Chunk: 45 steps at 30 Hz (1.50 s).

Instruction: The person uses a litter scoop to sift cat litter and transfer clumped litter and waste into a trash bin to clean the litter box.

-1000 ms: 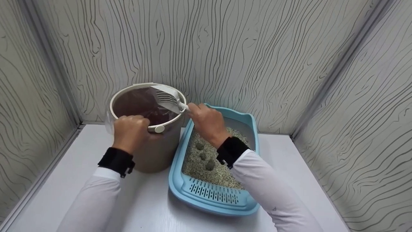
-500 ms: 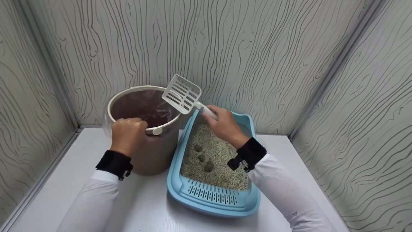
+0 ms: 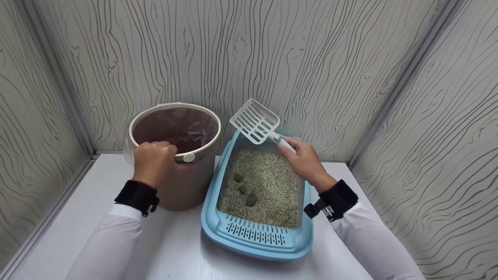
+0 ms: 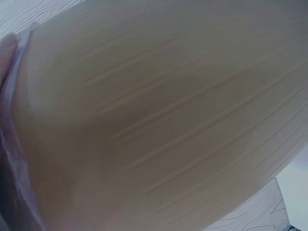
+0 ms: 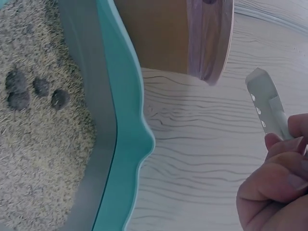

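Left hand clamped on rim of bin near far-left corner of tabletop (hard tug could tip it); right hand grips scoop above litter box.

A person's left grip holds a brown bin by its rim; the right grip holds a slotted scoop near a blue litter tray.

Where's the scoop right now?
In the head view, the scoop is in the right hand, near the far end of the tray and to the right of the bin.
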Tool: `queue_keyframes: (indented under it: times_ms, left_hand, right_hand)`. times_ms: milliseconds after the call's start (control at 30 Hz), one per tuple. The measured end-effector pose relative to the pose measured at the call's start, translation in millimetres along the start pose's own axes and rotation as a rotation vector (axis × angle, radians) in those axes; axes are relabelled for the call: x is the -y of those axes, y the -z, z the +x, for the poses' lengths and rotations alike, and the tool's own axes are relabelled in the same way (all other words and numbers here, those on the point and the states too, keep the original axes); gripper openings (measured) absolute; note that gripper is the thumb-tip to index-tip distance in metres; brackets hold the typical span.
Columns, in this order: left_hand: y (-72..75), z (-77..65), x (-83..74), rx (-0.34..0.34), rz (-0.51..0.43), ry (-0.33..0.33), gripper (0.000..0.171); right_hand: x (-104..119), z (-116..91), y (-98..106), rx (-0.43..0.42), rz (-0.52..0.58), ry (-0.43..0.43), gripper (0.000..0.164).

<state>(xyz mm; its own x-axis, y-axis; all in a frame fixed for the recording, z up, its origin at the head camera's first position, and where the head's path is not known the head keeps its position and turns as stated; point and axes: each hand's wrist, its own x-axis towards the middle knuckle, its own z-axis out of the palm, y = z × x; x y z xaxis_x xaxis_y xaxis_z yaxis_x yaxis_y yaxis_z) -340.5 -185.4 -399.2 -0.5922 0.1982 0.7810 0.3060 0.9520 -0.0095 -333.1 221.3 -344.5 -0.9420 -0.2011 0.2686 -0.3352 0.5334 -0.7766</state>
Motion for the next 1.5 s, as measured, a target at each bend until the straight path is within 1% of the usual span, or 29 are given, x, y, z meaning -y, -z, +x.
queue_keyframes:
  times_ms: [167, 300, 433, 567, 667, 833, 1000, 1133, 1200, 1267, 1367, 1433, 1500]
  left_hand:
    - [3.0, -0.6, 2.6, 0.027, -0.012, -0.009, 0.068]
    - [7.3, -0.1, 4.0, 0.078, -0.021, -0.033, 0.069]
    - [11.4, -2.2, 4.9, 0.116, -0.022, -0.055, 0.07]
    - [13.1, -4.4, 5.6, 0.133, -0.027, -0.064, 0.072]
    - [13.9, -5.4, 5.6, 0.131, -0.044, -0.062, 0.071]
    - [15.7, -5.1, 5.5, 0.114, -0.066, -0.056, 0.073]
    - [20.0, -5.2, 3.6, 0.108, -0.098, -0.039, 0.09]
    - [26.7, -9.2, 0.1, 0.076, -0.115, -0.034, 0.098]
    - [30.8, -11.3, -2.9, 0.04, -0.122, -0.038, 0.1]
    - [35.0, -13.2, -7.2, -0.011, -0.132, -0.051, 0.098]
    - [40.9, -16.1, -16.0, -0.1, -0.151, -0.081, 0.088]
    - [44.1, -18.9, -23.3, -0.152, -0.17, -0.105, 0.077]
    - [46.1, -23.2, -31.1, -0.185, -0.19, -0.133, 0.063]
  right_hand:
    - [-19, -15, 10, -0.004, -0.008, -0.026, 0.036]
    - [-33, -25, 16, -0.023, 0.001, -0.053, 0.036]
    - [-45, -35, 19, -0.037, 0.011, -0.098, 0.037]
    - [-56, -42, 19, -0.054, 0.01, -0.135, 0.034]
    - [-62, -45, 18, -0.072, -0.006, -0.152, 0.032]
    - [-72, -47, 17, -0.092, -0.043, -0.172, 0.032]
    - [-78, -46, 18, -0.109, -0.075, -0.167, 0.034]
    - [-84, -45, 20, -0.12, -0.133, -0.147, 0.036]
    - [-86, -46, 22, -0.123, -0.167, -0.141, 0.037]
    - [-88, -45, 24, -0.133, -0.205, -0.133, 0.038]
    - [-92, -44, 27, -0.151, -0.267, -0.115, 0.037]
    - [-96, -42, 29, -0.163, -0.304, -0.1, 0.035]
    - [-99, -39, 31, -0.168, -0.319, -0.095, 0.032]
